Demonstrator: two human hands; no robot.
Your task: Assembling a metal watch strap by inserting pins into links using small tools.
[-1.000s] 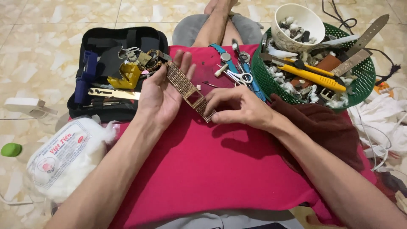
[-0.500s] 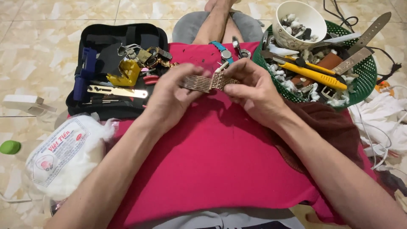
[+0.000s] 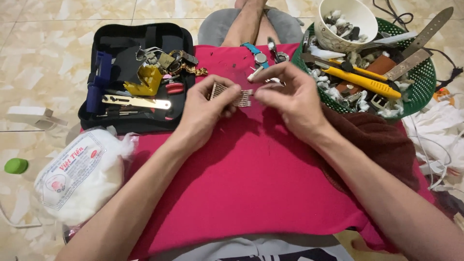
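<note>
Metal watch band (image 3: pixel 232 94), silver mesh, folded btwn both hands.

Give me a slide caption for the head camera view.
Both hands, left and right, hold a metal watch band over a red cloth.

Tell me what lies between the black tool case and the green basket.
In the head view, between the black tool case and green basket: red cloth, both hands gripping a metal watch band, plus a blue-strapped watch.
</note>
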